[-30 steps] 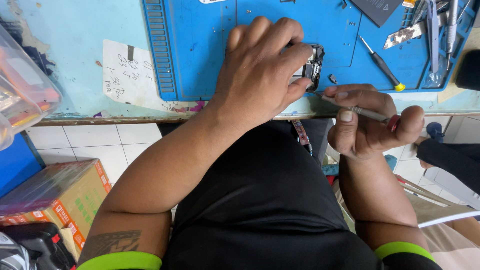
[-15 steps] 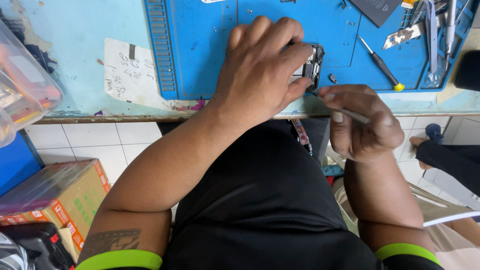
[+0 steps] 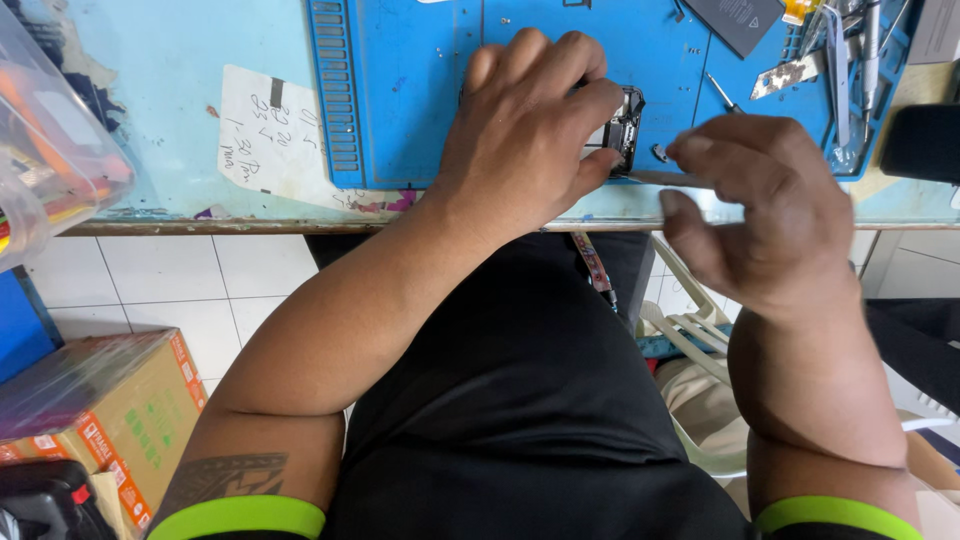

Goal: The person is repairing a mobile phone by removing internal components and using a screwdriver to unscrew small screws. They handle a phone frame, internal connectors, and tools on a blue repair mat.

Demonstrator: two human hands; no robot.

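Observation:
My left hand (image 3: 525, 130) lies flat over a small opened phone (image 3: 622, 122) on the blue work mat (image 3: 420, 90), holding it down; most of the phone is hidden under the fingers. My right hand (image 3: 765, 205) holds a thin metal tool (image 3: 665, 178) pinched between thumb and fingers, its tip touching the phone's lower right edge. A tiny dark part (image 3: 659, 153) lies on the mat just beside the tool.
A screwdriver (image 3: 722, 92), tweezers (image 3: 838, 60) and metal pieces lie at the mat's right end, a dark flat battery (image 3: 745, 20) above. A handwritten paper note (image 3: 262, 135) lies left of the mat. A clear plastic box (image 3: 50, 150) overhangs left. Cardboard boxes (image 3: 120, 410) stand on the floor.
My right hand rose from below the table edge up to the mat and brought the thin tool's tip to the phone. My left hand stayed on the phone.

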